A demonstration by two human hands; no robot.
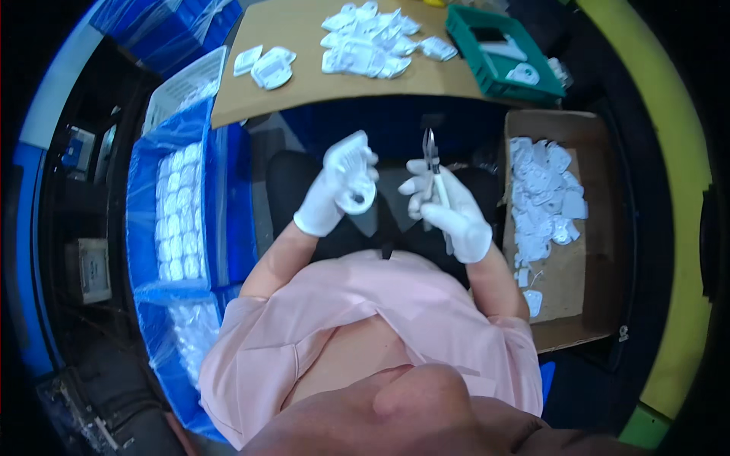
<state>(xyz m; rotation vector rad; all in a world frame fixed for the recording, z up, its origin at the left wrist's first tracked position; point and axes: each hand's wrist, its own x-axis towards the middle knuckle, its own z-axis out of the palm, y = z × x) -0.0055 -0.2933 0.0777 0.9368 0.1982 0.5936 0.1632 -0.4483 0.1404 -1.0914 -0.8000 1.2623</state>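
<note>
Both my hands wear white gloves and are held up in front of my body, apart from each other. In my left hand (322, 204) is a white moulded plastic part (356, 199) with a ribbed section and a round ring at its lower end; the fingers close round it. My right hand (462, 220) grips a pair of nippers (430, 146), jaws pointing up and away from me, with a pale handle running down through the palm. Exactly how the fingers sit on the handles is partly hidden. The nippers do not touch the white part.
Ahead, a cardboard-topped table (304, 82) carries a heap of white parts (369, 42) and a green tray (494, 80). A cardboard box (566, 300) of white pieces stands at right. Blue plastic-lined crates (141, 205) with stacked white parts and a white basket (163, 99) line the left.
</note>
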